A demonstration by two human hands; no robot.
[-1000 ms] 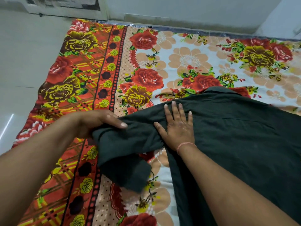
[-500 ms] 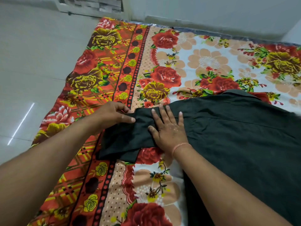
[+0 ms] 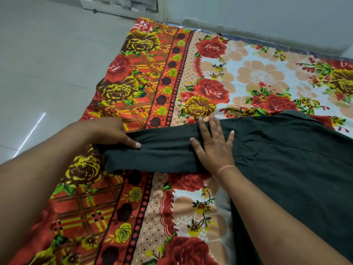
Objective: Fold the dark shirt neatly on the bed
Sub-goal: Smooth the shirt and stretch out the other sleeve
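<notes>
Across the bed [image 3: 257, 77], the dark shirt [image 3: 296, 178] is lying with its sleeve [image 3: 162, 155] running leftward — the left grip [image 3: 108, 131] is pinching its far end while the right grip [image 3: 214, 150], unclenched, is pressing flat at the shoulder.

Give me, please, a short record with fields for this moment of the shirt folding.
shirt: dark shirt, body spread on the floral bedsheet
sleeve: sleeve stretched out to the left, lying on the sheet
left hand: left hand grips the sleeve's end, thumb on top
right hand: right hand flat, fingers spread, pressing where the sleeve meets the body
wrist: thread band on the right wrist
surroundings: tiled floor left of the bed
</notes>
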